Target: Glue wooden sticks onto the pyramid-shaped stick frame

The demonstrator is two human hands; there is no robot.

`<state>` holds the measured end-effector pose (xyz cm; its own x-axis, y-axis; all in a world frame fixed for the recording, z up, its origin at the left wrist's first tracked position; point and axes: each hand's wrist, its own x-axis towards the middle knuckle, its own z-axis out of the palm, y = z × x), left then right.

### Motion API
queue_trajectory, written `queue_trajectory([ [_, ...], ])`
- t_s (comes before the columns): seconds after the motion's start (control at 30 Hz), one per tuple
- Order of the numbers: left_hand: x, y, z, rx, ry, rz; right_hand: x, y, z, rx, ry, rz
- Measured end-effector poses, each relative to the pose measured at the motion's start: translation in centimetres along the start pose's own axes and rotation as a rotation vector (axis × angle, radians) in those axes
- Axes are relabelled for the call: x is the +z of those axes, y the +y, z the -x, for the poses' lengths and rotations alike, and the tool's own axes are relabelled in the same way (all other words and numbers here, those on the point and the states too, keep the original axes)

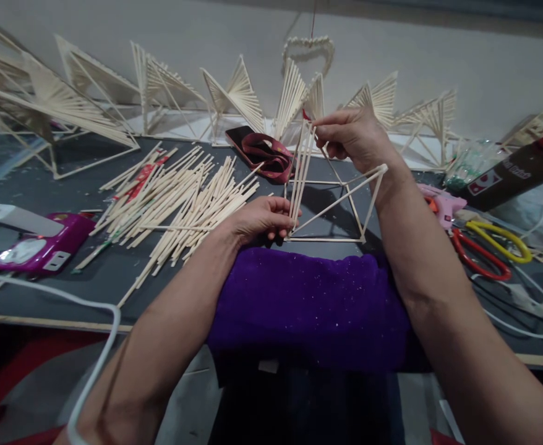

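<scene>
In front of me stands a small open frame (349, 238) of thin wooden sticks, with several slanting sticks (303, 170) side by side at its left. My left hand (271, 217) is closed at the frame's lower left corner, thumb and fingers pinching the bottom ends of those sticks. At their top, my right hand (357, 133) is closed in a pinch on the stick ends; exactly how many it grips is hidden by the fingers. Left of the frame lies a loose pile of wooden sticks (174, 201). A dark red ribbon (271, 157) lies just behind my left hand.
Several fan-shaped stick frames (234, 96) line the wall. On the right are a pink glue gun (445, 205), red-and-yellow-handled scissors (498, 241) and a dark can (508, 173). A purple device (49, 244) sits left; a white cable (98, 349) crosses the table edge. Purple cloth (313, 303) covers my front.
</scene>
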<state>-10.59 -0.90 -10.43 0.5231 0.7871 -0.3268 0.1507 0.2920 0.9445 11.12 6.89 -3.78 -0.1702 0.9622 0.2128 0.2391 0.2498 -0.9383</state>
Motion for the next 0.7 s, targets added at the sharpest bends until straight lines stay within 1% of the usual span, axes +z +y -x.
queue_trajectory([
  [0.1, 0.12, 0.08, 0.04, 0.000, 0.007, -0.010, 0.06, 0.04, -0.12, -0.006, -0.019, -0.021],
  [0.4, 0.20, 0.14, 0.06, 0.004, -0.009, -0.017, 0.40, -0.46, 0.18, 0.010, -0.002, -0.042],
  [0.7, 0.29, 0.26, 0.20, 0.005, -0.023, -0.039, 0.32, -0.35, 0.09, -0.020, -0.014, -0.037],
])
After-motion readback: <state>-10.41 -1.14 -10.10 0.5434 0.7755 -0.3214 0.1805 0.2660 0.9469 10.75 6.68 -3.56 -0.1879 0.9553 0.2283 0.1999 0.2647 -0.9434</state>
